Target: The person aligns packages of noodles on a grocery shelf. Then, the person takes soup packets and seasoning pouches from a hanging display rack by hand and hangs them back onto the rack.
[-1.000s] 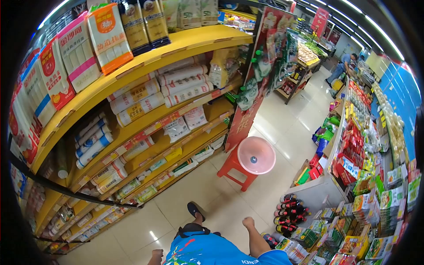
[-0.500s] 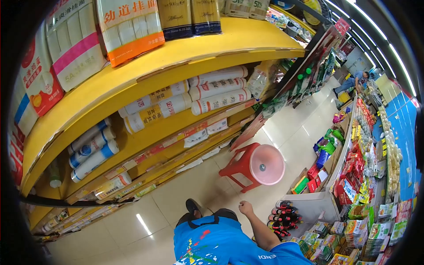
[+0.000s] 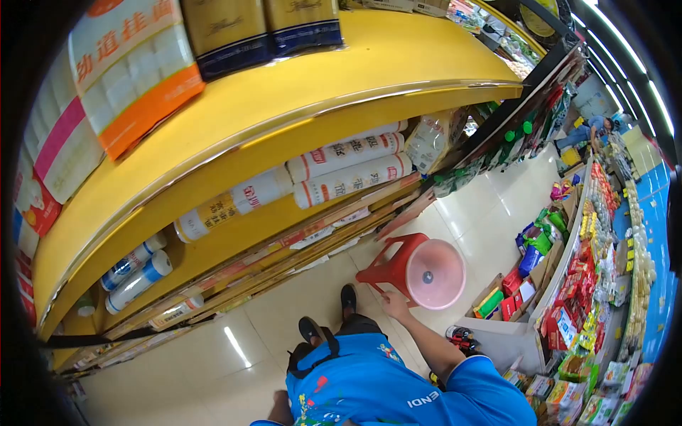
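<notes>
My right hand [image 3: 396, 305] hangs low in front of the blue shirt, close to a red plastic stool [image 3: 389, 272]. Its fingers look loosely curled, with nothing visible in them; whether they touch the stool cannot be told. A pink basin [image 3: 442, 273] sits on top of the stool, with a small dark round spot at its centre. Of my left arm only a bit of skin shows at the bottom edge; my left hand is out of view.
A yellow curved shelf [image 3: 398, 60] holds packs of noodles [image 3: 135, 78] above and rolled white packs [image 3: 353, 179] below. Right of the tiled floor [image 3: 490, 213], a counter [image 3: 501, 341] carries many packets, with cartons of snacks alongside. Farther back, a person [image 3: 586, 131] bends over goods.
My right hand has moved up in the picture, closer to the stool. The shelf now looms nearer, a second foot shows, and the bottles by the counter are mostly covered by my arm.
</notes>
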`<state>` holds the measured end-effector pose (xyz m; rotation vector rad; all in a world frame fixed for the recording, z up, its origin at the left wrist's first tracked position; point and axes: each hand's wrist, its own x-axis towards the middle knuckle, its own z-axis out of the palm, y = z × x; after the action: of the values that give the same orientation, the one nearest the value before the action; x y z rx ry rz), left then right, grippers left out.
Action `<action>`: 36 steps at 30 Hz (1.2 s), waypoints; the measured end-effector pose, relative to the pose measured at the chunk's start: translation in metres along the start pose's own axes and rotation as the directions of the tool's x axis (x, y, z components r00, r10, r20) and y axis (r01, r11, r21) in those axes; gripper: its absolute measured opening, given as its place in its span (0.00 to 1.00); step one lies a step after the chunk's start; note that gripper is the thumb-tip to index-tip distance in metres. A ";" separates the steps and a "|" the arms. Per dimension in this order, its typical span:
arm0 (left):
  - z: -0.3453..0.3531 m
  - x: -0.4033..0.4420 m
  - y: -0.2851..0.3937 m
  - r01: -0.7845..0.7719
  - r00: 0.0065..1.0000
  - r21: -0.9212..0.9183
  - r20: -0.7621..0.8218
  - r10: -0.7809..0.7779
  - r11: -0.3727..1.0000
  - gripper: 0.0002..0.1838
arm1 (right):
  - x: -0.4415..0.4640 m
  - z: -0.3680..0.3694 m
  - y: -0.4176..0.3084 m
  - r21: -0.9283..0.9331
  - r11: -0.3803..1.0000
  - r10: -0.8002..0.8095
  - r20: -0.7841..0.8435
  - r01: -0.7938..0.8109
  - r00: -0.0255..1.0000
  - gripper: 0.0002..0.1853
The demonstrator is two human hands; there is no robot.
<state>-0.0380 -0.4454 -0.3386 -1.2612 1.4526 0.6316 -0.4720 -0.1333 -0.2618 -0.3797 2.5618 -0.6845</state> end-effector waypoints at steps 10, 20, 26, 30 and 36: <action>-0.093 -0.026 0.134 -0.545 0.826 -0.690 -0.539 0.164 0.475 0.12 | 0.090 -0.104 -0.081 0.380 0.887 -0.237 -0.111 0.261 0.965 0.11; -0.146 -0.213 0.261 -0.827 0.555 -0.361 -0.641 0.530 0.430 0.18 | 0.126 -0.162 -0.110 0.607 0.701 -0.363 -0.147 0.374 0.920 0.10; -0.223 -0.456 0.280 -0.805 0.088 0.518 -0.379 0.921 0.290 0.18 | 0.118 -0.214 -0.146 0.557 0.687 -0.445 -0.184 0.466 0.876 0.12; -0.228 -0.574 0.279 -0.464 -0.058 0.884 -0.094 0.994 0.057 0.18 | 0.098 -0.255 -0.179 0.483 0.697 -0.507 -0.188 0.529 0.841 0.13; -0.218 -0.676 0.294 -0.088 0.226 0.993 0.098 0.969 -0.079 0.22 | 0.095 -0.288 -0.219 0.271 0.520 -0.643 -0.500 0.810 0.580 0.15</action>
<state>-0.4701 -0.3043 0.2814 0.5287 2.6183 -0.4096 -0.6652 -0.2372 0.0417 -1.3344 2.3011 -1.8014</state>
